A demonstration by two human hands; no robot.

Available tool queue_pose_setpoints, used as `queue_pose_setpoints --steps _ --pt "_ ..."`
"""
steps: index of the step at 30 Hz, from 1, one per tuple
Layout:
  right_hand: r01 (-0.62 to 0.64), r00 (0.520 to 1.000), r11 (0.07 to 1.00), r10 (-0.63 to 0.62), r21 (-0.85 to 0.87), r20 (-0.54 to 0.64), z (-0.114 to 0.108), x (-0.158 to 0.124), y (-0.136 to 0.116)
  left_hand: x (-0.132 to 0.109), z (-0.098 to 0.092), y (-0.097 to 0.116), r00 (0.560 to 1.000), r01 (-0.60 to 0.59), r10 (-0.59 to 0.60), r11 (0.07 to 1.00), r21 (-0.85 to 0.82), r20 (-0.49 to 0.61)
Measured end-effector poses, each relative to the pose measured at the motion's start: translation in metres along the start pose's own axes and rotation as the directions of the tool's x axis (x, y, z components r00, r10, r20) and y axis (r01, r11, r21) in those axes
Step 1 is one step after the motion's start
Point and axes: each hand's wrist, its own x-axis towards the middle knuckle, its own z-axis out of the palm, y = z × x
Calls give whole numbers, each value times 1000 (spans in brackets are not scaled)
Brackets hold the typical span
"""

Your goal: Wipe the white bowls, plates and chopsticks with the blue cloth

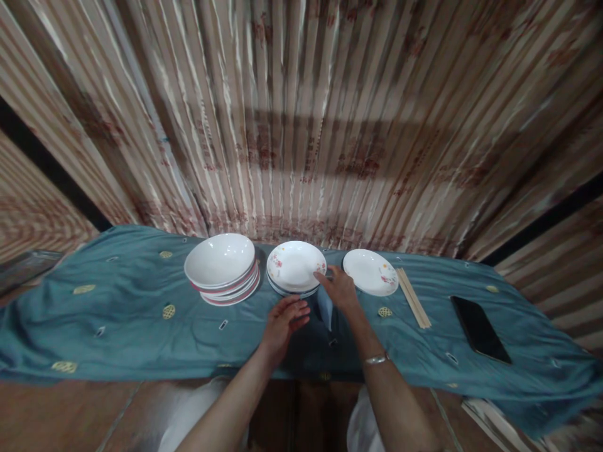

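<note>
One left hand (pixel 285 320) and one right hand (pixel 341 289), both bare, both right up at the middle stack of plates (pixel 298 269). On the left, fingers loosely curled and fairly wide apart, turned inward near the front edge of the stack; looks empty, can't tell about contact with the rim. On the right, a narrow gap between thumb and fingers, thumb at the right rim of the top plate (pixel 294 260); touching by the look of it, but can't tell if really gripping. Silver bracelet (pixel 377 359) on that wrist.

On to the writing and prints. Pink flowers on the glossy white top plate, plus a tiny grey squiggle kinda like script, way too small to read. Similar flowers near the right edge of the other white plate (pixel 370 272), just off to the right. Little upright rows of marks on the pleated curtain (pixel 306 81) behind, maybe characters, among reddish motifs, too blurry to make out. Yellow pineapples and small dark rectangles on the teal tablecloth (pixel 136 333).

Rest of the spread: a pile of white bowls (pixel 220 260) to the left of the plates, with pinkish-red bands showing lower down. Pale chopsticks (pixel 413 298) bunched just beside the right-hand plate. Farther right, well apart from both hands, a black phone (pixel 479 329) lying flat, dark screen up.
</note>
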Motion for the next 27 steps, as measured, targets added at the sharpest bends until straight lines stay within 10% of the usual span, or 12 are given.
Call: queue_pose_setpoints --steps 11,27 --pt "-7 999 975 -1 -222 -35 -2 2 -15 -2 0 -1 999 43 -43 999 -15 26" --pt "-39 995 993 48 109 -89 -27 -15 3 0 8 6 982 181 -170 968 -171 81"
